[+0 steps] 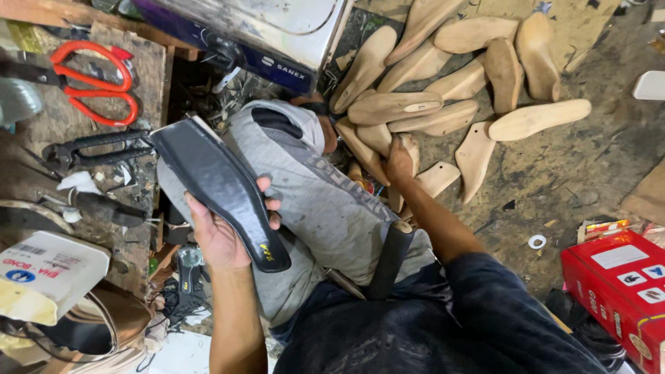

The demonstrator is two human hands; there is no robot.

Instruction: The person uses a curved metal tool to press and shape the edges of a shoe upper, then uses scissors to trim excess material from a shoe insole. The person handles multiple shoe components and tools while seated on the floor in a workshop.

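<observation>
My left hand (223, 234) grips a long black shoe insole (218, 187), holding it flat and slanted over my grey trouser leg (325, 201). My right hand (400, 161) reaches down to the floor into a heap of wooden shoe lasts (443, 76). Its fingers rest on a pale last (407, 147) at the near edge of the heap; whether they close around it is hidden. A black strap (388, 257) lies across my lap.
At left stands a worn wooden workbench (149, 76) with red-handled scissors (97, 82), black pincers (93, 147) and a white glue container (45, 273). A metal machine (263, 31) sits at the top. A red box (620, 284) lies on the dirt floor at right.
</observation>
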